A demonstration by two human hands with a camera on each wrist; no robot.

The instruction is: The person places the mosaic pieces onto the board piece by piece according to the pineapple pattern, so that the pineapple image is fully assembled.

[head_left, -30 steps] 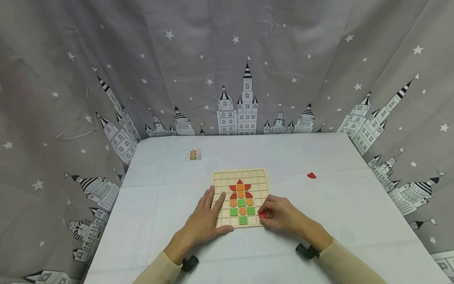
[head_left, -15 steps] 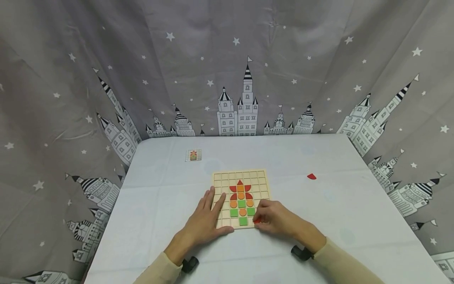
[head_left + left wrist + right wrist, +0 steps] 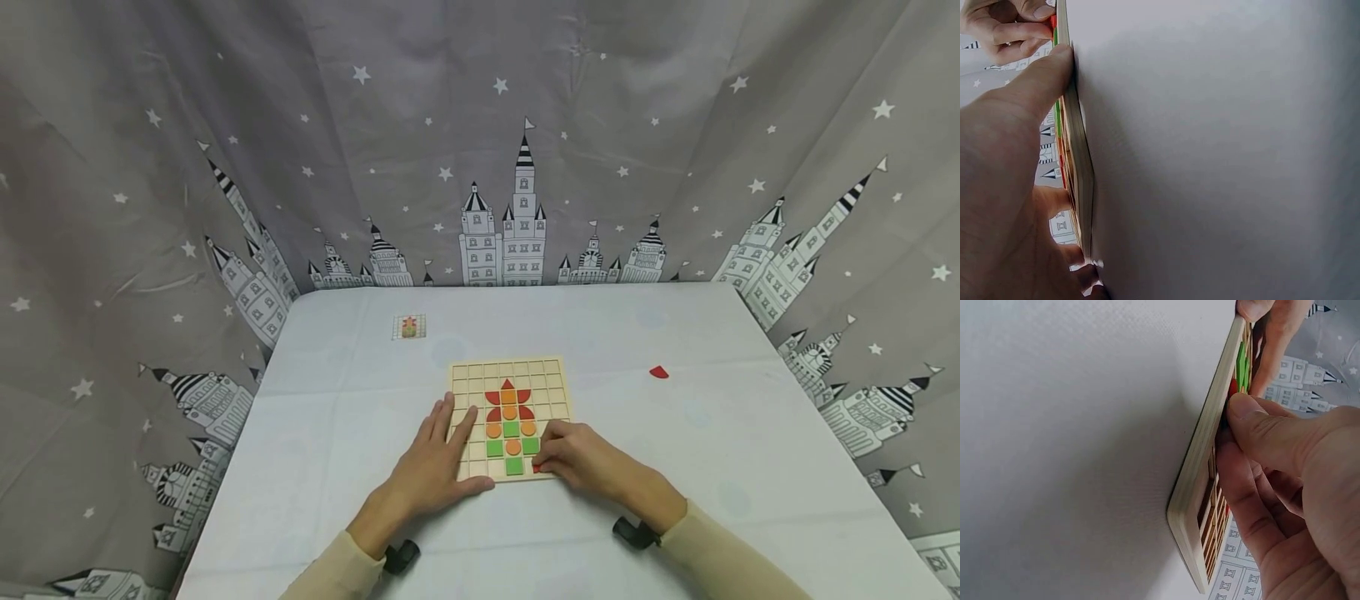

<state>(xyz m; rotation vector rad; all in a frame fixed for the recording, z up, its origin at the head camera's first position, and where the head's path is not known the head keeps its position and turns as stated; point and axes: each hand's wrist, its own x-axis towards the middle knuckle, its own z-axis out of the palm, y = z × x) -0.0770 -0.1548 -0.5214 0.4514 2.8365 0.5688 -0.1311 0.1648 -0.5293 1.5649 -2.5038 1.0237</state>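
A wooden grid board [image 3: 468, 375] lies mid-table, bearing a pattern of red, orange and green tiles. Its bottom row has a green square tile [image 3: 513, 467]. Just right of that tile, my right hand [image 3: 581, 457] pinches a small red tile [image 3: 536, 468] between thumb and fingertips, low over the board. The fingers hide most of the red tile's outline; its red edge [image 3: 1233, 386] shows beyond the thumb in the right wrist view. My left hand [image 3: 431, 458] rests across the board's left side with fingers spread, its thumb [image 3: 1054, 72] along the near edge.
A loose red quarter-circle tile [image 3: 658, 372] lies on the white tabletop right of the board. Behind the board, to the left, is a small pattern card [image 3: 408, 327] with a printed grid design. A grey curtain [image 3: 480, 167] with castles and stars hangs around the table.
My right hand has shifted left with the red tile, from the board's lower right corner to beside the bottom green square. My left hand stays in place.
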